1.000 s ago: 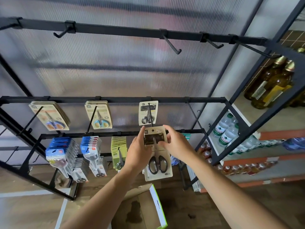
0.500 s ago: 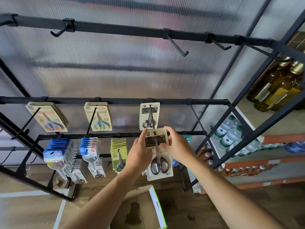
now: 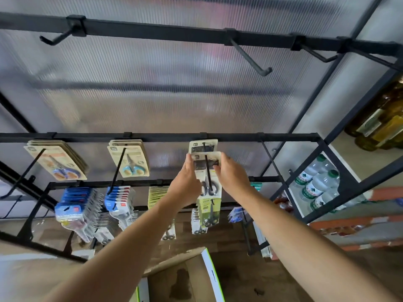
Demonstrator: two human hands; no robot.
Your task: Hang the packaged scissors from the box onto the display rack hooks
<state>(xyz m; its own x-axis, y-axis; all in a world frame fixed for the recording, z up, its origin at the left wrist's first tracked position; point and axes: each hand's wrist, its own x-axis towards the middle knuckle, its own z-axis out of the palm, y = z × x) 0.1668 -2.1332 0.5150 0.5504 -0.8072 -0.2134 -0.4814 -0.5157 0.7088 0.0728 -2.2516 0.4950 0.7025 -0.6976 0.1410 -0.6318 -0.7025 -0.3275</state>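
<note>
Both hands are raised to the middle rail of the display rack [image 3: 152, 137], just right of the frame's centre. The left hand [image 3: 187, 184] has a narrow grip, thumb and fingers pinching the left edge of the packaged scissors [image 3: 201, 171]. The right hand [image 3: 231, 177] pinches the right edge in the same way. The pack is a pale, flat card with a dark label near the top and black-handled scissors under clear plastic. A thin black hook [image 3: 208, 182] slants down across the card's face. Blur hides whether the rod passes through the hang hole. A second matching pack [image 3: 202, 146] hangs just behind and above it on the same hook.

At left on the same rail, two stacks of tan cards carry blue-handled scissors [image 3: 130, 162]. On the rail below hang blue blister packs [image 3: 72, 205] and green cards [image 3: 209, 210].

At the bottom centre stands the open cardboard box [image 3: 209, 271], brown inside with a white and green edge, on a dark wooden floor [image 3: 229, 240]. Behind the matt black frame is a ribbed, translucent panel [image 3: 174, 94]. At right, a shelf holds clear water bottles with green caps [image 3: 316, 184], and higher up stand amber bottles [image 3: 381, 127].
</note>
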